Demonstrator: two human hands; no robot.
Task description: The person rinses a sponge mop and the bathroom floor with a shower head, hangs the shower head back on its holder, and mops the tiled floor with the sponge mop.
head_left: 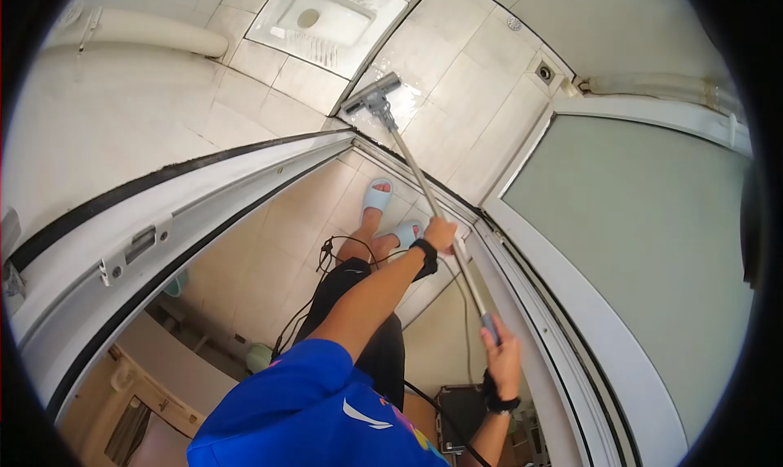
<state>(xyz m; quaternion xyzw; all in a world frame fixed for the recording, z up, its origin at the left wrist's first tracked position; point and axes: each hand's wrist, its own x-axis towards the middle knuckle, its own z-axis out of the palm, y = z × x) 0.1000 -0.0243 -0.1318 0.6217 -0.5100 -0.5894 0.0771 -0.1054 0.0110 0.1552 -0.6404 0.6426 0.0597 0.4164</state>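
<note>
Two hands hold a mop (415, 172) that reaches across a doorway threshold.
Its grey head (373, 94) lies at 12 o'clock on wet-looking tiles (465, 75), near the squat toilet (273, 26) at 11. The left hand (440, 235), just toward 3 o'clock from centre, has its fingers wrapped around the shaft; the right hand (503, 357), at 5, is clamped on the grip (489, 328). A frosted door panel (628, 222) stands at 3.
</note>
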